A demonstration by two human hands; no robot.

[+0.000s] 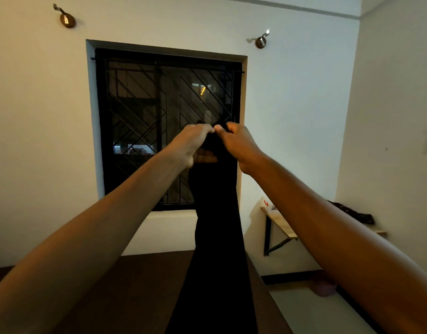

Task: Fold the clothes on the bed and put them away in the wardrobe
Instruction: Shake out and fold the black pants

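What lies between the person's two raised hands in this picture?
In the head view, the top edge of a black garment is bunched between the left hand and right hand; both pinch it, and it hangs down.

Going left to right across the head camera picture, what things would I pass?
Round wooden wall bracket → dark barred window → left hand → long black garment → right hand → second wall bracket → wall-mounted wooden shelf.

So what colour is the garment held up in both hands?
Plain black garment, no pattern visible, pinched at its top by left hand and right hand; head view.
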